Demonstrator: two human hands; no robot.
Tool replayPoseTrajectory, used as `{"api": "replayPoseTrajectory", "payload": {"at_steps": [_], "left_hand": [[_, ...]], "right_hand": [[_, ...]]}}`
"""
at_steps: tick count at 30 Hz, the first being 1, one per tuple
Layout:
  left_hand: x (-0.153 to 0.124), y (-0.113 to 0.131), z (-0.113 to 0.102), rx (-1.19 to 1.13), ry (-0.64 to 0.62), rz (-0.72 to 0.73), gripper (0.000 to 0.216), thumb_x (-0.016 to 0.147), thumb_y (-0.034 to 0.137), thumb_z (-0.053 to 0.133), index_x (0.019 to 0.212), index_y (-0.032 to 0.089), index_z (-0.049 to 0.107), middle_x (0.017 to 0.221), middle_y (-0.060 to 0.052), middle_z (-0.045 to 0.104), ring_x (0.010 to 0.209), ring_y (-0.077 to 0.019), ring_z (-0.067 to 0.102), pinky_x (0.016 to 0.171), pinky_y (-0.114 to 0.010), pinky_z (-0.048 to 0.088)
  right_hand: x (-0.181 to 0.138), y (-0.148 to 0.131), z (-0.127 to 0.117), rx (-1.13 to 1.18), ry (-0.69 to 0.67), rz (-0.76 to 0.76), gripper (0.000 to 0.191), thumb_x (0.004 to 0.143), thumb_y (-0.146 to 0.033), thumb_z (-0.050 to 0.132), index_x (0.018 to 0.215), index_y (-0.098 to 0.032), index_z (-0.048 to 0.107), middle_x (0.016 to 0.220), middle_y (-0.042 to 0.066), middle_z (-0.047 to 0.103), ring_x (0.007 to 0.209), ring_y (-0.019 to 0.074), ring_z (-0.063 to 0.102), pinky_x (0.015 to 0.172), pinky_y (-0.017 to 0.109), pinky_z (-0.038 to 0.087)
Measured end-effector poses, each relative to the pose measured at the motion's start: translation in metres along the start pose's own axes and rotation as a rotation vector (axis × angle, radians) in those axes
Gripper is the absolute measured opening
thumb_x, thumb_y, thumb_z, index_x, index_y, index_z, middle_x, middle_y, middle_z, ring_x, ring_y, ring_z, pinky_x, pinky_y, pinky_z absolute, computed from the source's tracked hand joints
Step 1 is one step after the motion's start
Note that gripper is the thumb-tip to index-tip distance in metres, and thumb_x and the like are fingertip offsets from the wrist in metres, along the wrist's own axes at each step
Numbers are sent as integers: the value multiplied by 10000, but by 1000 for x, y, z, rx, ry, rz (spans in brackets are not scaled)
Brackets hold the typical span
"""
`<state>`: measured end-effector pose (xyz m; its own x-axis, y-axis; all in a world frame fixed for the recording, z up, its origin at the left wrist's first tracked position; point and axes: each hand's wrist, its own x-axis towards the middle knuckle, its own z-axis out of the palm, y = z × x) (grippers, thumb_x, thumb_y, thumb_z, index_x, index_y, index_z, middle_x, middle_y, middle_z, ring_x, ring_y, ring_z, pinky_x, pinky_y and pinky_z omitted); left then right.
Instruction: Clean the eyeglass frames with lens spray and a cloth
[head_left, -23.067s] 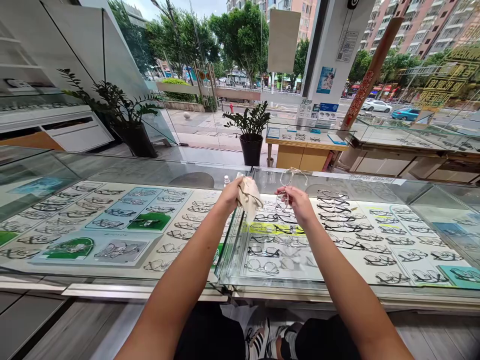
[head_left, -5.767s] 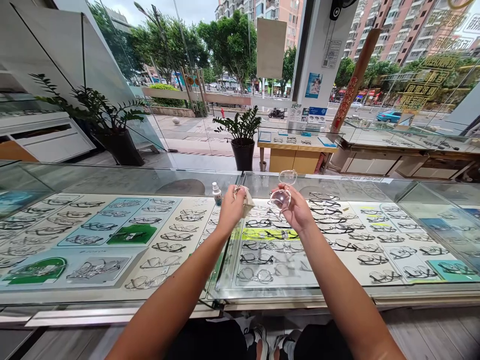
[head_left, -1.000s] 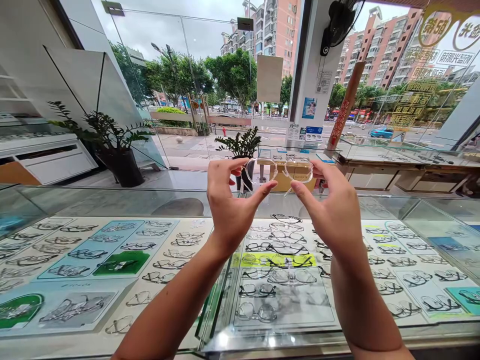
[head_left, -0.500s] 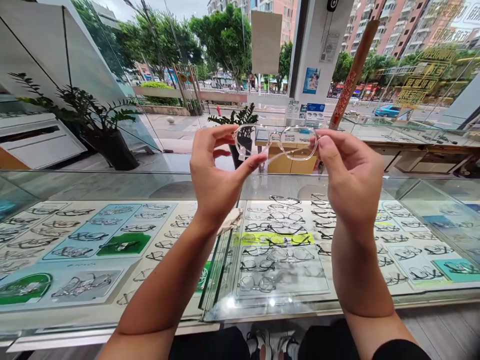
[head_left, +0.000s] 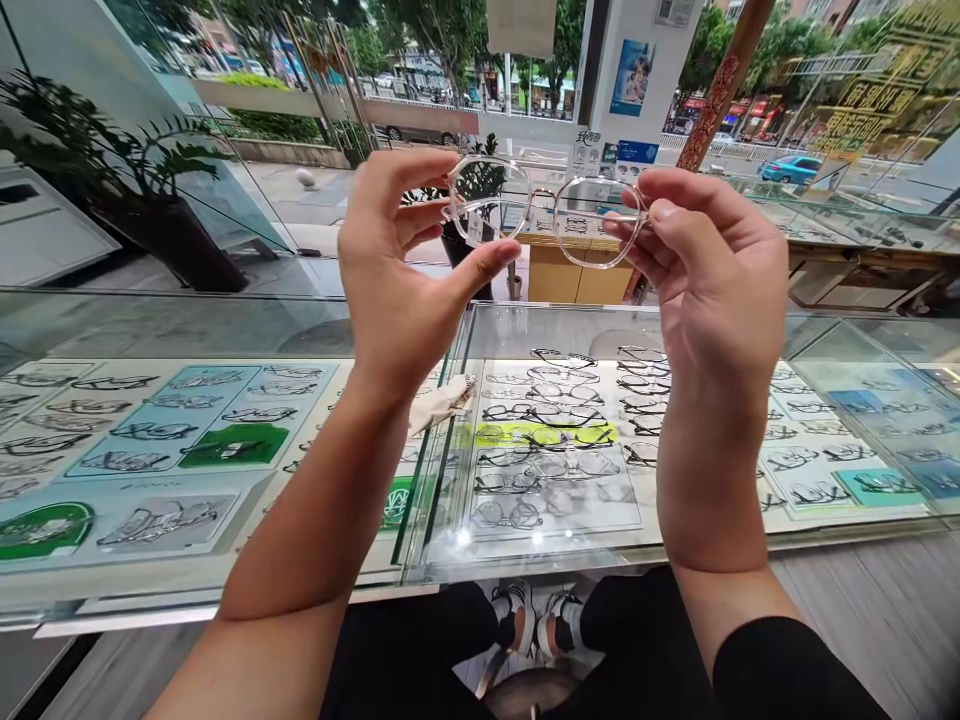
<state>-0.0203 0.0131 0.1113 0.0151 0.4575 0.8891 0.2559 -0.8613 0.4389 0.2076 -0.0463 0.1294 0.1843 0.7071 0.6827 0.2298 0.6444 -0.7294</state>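
Observation:
A pair of clear-framed glasses (head_left: 551,212) is raised in front of me, lenses facing away, above the glass counter (head_left: 525,330). My left hand (head_left: 401,275) pinches the left rim between thumb and fingers. My right hand (head_left: 709,270) pinches the right end of the frame. A small white tag hangs from the left lens. A beige cleaning cloth (head_left: 442,403) lies on the counter top below my left wrist.
The glass display cases hold several rows of eyeglass frames (head_left: 555,430) on printed cards. Potted plants (head_left: 127,190) stand beyond the counter by the shop window. My legs and shoes (head_left: 525,625) show under the counter edge.
Both hands have lifted the glasses higher and nearer to my face. My view has tipped down, so more of the counter front and my legs show.

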Motion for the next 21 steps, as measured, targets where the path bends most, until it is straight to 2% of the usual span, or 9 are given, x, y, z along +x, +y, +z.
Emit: {"api": "replayPoseTrajectory", "payload": {"at_steps": [4,7,10,13,17,21], "left_hand": [[2,2,-5,20,-55,-48,757,609,621,973,1214,272,680,1297,-27,689,1196,-248,685,995,-401,596],[5,9,-12,79,-167,-29,681,640,573,977,1210,306,714,1295,-53,701,1165,-270,699,1017,-426,588],[7,21,-16,83,-233,-80,582,641,504,987,1126,298,739,1163,-65,711,1125,-296,700,988,-439,600],[7,32,-17,48,-243,-142,542,628,467,992,1070,282,738,1083,-67,700,1094,-310,702,939,-443,618],[6,38,-16,59,-258,-109,507,678,511,962,1076,283,746,1076,-70,707,1078,-276,710,878,-407,649],[6,37,-14,-189,-239,-234,617,552,479,1028,1077,284,768,1107,-88,720,1082,-286,710,861,-420,668]], "right_hand": [[1,3,-1,43,9,-38,174,975,-292,634,1115,-241,726,1204,76,777,1105,234,736,987,449,606],[1,3,-2,-85,-40,-64,166,947,-299,672,1056,-211,761,1100,63,786,1036,214,728,972,429,587],[2,4,-3,-264,-209,-37,172,919,-367,731,992,-224,795,1040,56,785,1017,232,716,954,445,568],[3,7,-2,-326,-368,-28,181,916,-410,750,919,-239,811,1034,55,783,1020,243,709,963,461,550],[4,11,1,-267,-443,-3,242,922,-473,753,898,-240,811,1032,57,777,989,232,709,933,452,565],[5,11,3,-130,-512,77,322,900,-550,764,923,-231,807,1030,59,785,966,224,712,899,439,589]]}}
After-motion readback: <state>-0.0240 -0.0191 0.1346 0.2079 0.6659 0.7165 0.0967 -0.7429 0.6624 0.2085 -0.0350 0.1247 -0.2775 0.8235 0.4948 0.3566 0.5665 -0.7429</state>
